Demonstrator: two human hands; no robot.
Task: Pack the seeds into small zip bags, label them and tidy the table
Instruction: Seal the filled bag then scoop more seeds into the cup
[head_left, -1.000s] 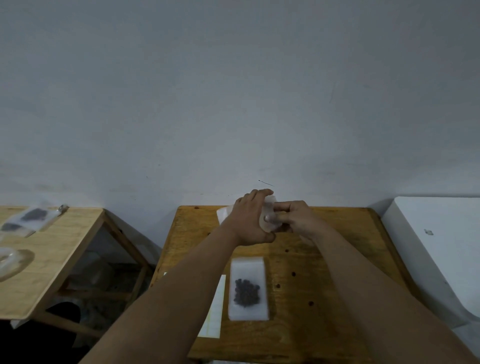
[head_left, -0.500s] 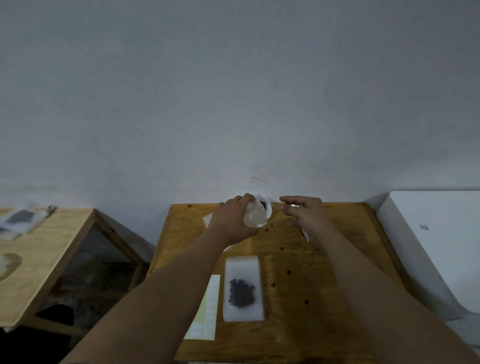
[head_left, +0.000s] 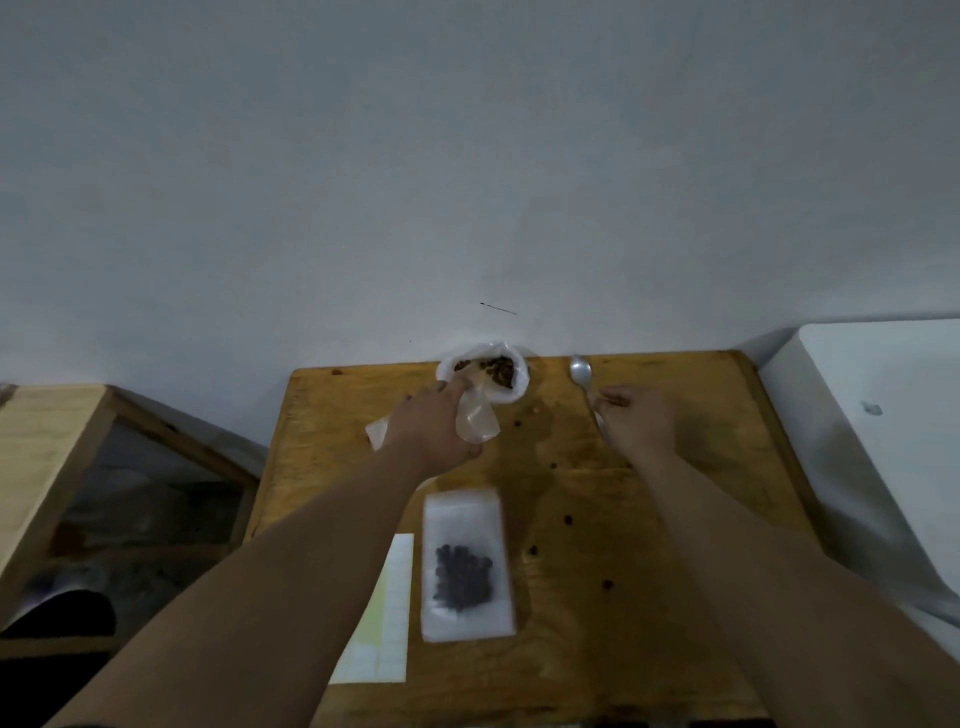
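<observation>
My left hand holds a small clear zip bag just in front of a white bowl of brown seeds at the table's far edge. My right hand rests over the handle of a metal spoon that lies on the wooden table; its fingers curl around the handle. A filled zip bag with dark seeds lies flat near the middle. A sheet of labels lies to its left. Several loose seeds dot the tabletop.
A second wooden table stands to the left across a gap. A white appliance sits against the table's right side. A grey wall rises right behind the bowl.
My hands have separated: the left kept the small bag near the bowl, the right moved to the right onto the spoon. The bowl and spoon have come into sight.
</observation>
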